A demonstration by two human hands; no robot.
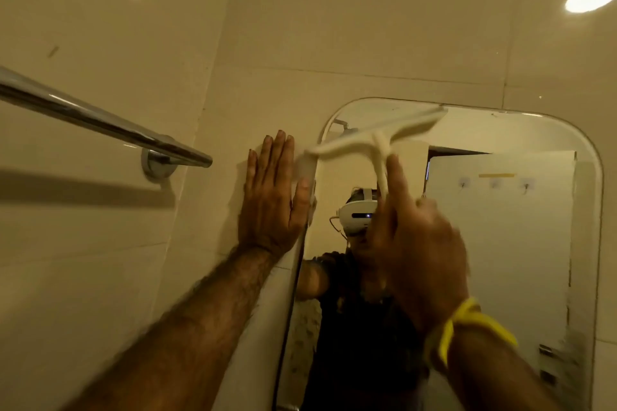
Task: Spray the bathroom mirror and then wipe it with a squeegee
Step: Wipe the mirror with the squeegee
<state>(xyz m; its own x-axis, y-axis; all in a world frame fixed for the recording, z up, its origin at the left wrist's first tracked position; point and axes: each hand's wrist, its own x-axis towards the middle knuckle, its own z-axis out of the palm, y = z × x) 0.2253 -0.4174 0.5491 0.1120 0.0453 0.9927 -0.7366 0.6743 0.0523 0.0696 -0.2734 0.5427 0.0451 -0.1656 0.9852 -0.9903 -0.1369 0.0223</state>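
A rounded-corner bathroom mirror (pixel 500 243) hangs on the tiled wall, right of centre. My right hand (pixel 417 243) grips the handle of a white squeegee (pixel 377 140), whose blade lies tilted across the mirror's upper left part; it is blurred by motion. My left hand (pixel 270 197) is flat and open against the wall tile, its thumb at the mirror's left edge. A yellow band (pixel 467 327) circles my right wrist. No spray bottle is in view.
A chrome towel bar (pixel 100 120) juts from the left wall at head height, close to my left arm. Glossy beige tiles (pixel 367 27) surround the mirror. The mirror reflects a person wearing a headset and a door with hooks behind.
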